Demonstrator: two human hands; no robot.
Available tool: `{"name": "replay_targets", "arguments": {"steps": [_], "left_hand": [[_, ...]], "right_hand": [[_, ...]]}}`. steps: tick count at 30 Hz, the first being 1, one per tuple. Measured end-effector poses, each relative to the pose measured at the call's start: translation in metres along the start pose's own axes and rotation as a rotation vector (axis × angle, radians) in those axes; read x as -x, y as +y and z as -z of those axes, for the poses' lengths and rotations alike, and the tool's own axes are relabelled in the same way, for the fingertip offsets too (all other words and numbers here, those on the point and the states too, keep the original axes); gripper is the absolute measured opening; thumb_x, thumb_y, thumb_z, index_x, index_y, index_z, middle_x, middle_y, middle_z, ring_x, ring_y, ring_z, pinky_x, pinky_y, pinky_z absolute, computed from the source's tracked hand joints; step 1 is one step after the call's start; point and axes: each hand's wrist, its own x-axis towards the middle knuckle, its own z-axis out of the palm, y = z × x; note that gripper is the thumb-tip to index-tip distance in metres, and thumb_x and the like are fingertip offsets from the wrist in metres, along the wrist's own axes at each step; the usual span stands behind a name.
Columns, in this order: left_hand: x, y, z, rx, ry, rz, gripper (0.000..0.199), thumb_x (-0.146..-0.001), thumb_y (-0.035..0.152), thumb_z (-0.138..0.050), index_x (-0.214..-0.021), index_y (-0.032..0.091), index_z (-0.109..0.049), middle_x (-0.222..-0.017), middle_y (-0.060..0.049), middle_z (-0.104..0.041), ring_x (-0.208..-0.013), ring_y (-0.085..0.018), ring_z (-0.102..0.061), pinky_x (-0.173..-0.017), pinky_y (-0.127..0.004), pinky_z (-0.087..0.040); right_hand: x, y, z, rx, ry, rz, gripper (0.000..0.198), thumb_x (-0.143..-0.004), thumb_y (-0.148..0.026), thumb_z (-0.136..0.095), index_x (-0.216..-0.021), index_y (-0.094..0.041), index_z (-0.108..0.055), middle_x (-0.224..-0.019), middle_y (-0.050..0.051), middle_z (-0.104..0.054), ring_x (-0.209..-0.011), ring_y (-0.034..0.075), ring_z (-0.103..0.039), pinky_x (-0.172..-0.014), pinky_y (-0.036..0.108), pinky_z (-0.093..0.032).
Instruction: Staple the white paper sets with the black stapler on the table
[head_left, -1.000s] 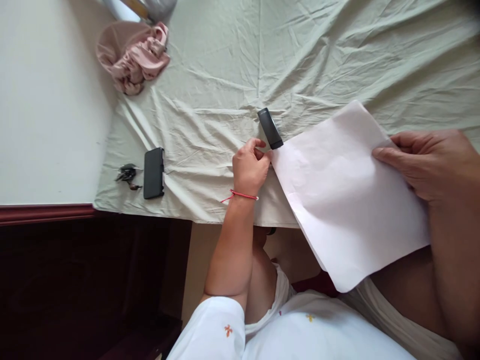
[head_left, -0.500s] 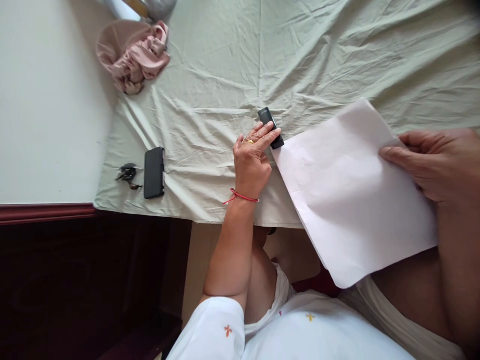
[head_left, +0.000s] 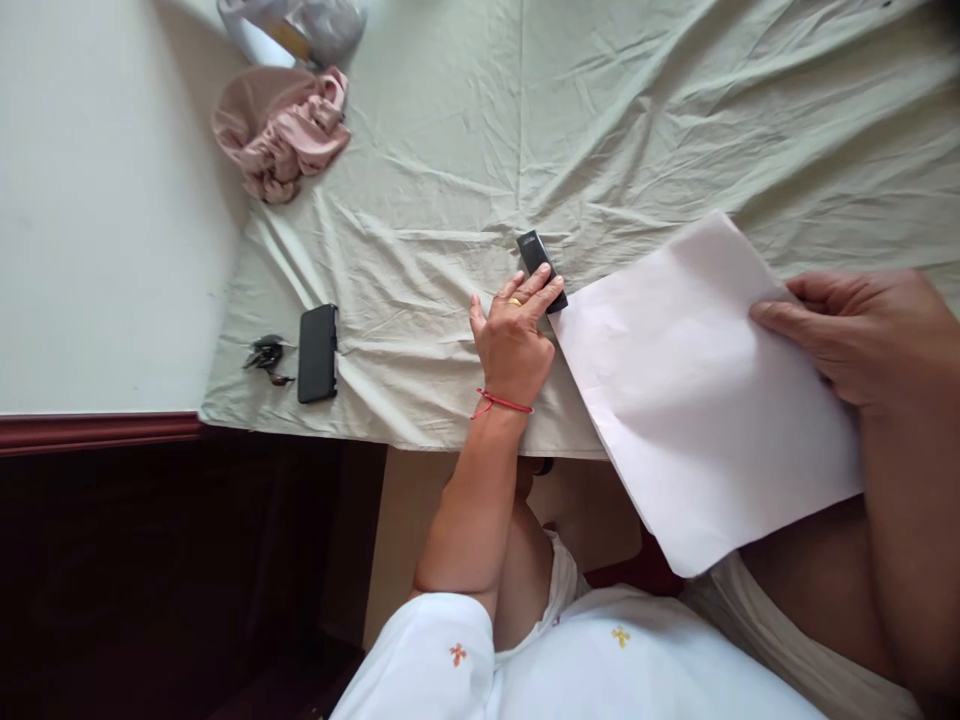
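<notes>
Since a second ago the left hand (head_left: 514,340) has gone from curled up at the paper's corner to lying flat, fingers stretched over the near end of the stapler (head_left: 539,266). Looks like it's pressing down on it, not wrapped around it.

That stapler is a small black plastic bar, smooth and a bit glossy, with squared ends. Its long axis runs diagonally: far end points away and a little left, near end sits right at the top-left corner of the paper (head_left: 697,390).

The paper is plain white, matte, soft creases in it, rectangular and turned at an angle. Its upper part lies on the bed, the lower part hangs off the edge over the person's lap. Can't tell if it's one sheet or several.

Over on the right edge, the right hand (head_left: 862,335) pinches the paper, thumb on top and fingers under.

All of this is on a pale green bedsheet (head_left: 637,120), cotton-looking and very wrinkled. Off to the left: a flat black phone (head_left: 317,353), some dark keys (head_left: 262,355) just beside it, and a scrunched pink cloth (head_left: 281,130) further up.
</notes>
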Motion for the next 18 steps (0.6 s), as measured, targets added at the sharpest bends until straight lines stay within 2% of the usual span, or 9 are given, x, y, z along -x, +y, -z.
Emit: {"name": "replay_targets", "arguments": {"steps": [3,5,8,10,13,15,16,18], "left_hand": [[-0.001,-0.001,-0.002,0.030,0.016,0.025,0.071,-0.080,-0.009,-0.045,-0.126,0.037,-0.074,-0.149,0.004,-0.065,-0.147,-0.025,-0.052,-0.133,-0.066,-0.012],[-0.003,-0.008,-0.005,0.070,0.034,0.001,0.070,-0.080,-0.008,-0.044,-0.126,0.036,-0.074,-0.148,0.004,-0.066,-0.146,-0.024,-0.054,-0.133,-0.064,-0.017],[-0.002,-0.023,-0.009,0.152,0.041,-0.126,0.068,-0.082,-0.004,-0.045,-0.134,0.032,-0.069,-0.152,0.001,-0.063,-0.147,-0.021,-0.053,-0.132,-0.051,-0.030],[0.003,-0.028,-0.007,0.195,0.064,-0.203,0.063,-0.086,0.002,-0.047,-0.142,0.028,-0.063,-0.158,-0.002,-0.058,-0.150,-0.019,-0.050,-0.130,-0.043,-0.035],[0.018,-0.020,0.008,0.189,0.228,-0.179,0.050,-0.095,0.016,-0.051,-0.144,0.024,-0.060,-0.156,-0.007,-0.059,-0.148,-0.020,-0.051,-0.127,-0.040,-0.038],[0.035,-0.006,0.026,0.157,0.376,-0.107,0.035,-0.099,0.019,-0.052,-0.129,0.024,-0.068,-0.138,-0.007,-0.072,-0.135,-0.021,-0.062,-0.121,-0.041,-0.046],[0.047,0.001,0.035,0.146,0.412,-0.099,0.029,-0.100,0.017,-0.051,-0.119,0.024,-0.072,-0.126,-0.005,-0.076,-0.127,-0.020,-0.067,-0.117,-0.041,-0.049],[0.080,0.012,0.052,0.145,0.434,-0.119,0.029,-0.096,0.010,-0.055,-0.113,0.026,-0.073,-0.117,-0.004,-0.077,-0.113,-0.020,-0.071,-0.106,-0.040,-0.055]], "right_hand": [[0.000,-0.002,-0.001,0.002,-0.022,-0.006,0.020,-0.075,-0.036,-0.074,-0.084,-0.019,-0.077,-0.055,-0.002,-0.051,-0.038,0.006,-0.036,-0.032,0.019,-0.021],[-0.001,-0.002,-0.001,-0.002,-0.020,-0.019,0.017,-0.076,-0.034,-0.074,-0.084,-0.019,-0.077,-0.055,-0.002,-0.052,-0.038,0.006,-0.036,-0.033,0.019,-0.023],[-0.005,0.001,0.000,-0.009,-0.029,-0.043,0.017,-0.075,-0.034,-0.075,-0.084,-0.019,-0.077,-0.061,0.000,-0.059,-0.042,0.008,-0.045,-0.036,0.019,-0.030],[-0.011,0.006,0.003,0.009,-0.037,-0.062,0.019,-0.073,-0.035,-0.076,-0.085,-0.020,-0.078,-0.063,0.001,-0.061,-0.043,0.009,-0.047,-0.035,0.020,-0.030],[-0.018,0.013,0.010,0.042,-0.043,-0.075,0.022,-0.074,-0.039,-0.076,-0.085,-0.021,-0.078,-0.060,0.000,-0.059,-0.041,0.009,-0.043,-0.033,0.020,-0.027],[-0.021,0.018,0.013,0.047,-0.038,-0.058,0.023,-0.074,-0.041,-0.077,-0.087,-0.021,-0.078,-0.062,0.000,-0.060,-0.043,0.009,-0.044,-0.034,0.020,-0.030],[-0.023,0.019,0.015,0.052,-0.036,-0.042,0.024,-0.074,-0.041,-0.077,-0.087,-0.021,-0.078,-0.063,0.000,-0.061,-0.044,0.009,-0.046,-0.035,0.020,-0.031],[-0.024,0.021,0.018,0.057,-0.035,0.016,0.025,-0.074,-0.043,-0.077,-0.087,-0.021,-0.079,-0.065,0.001,-0.063,-0.046,0.010,-0.049,-0.036,0.020,-0.033]]}}
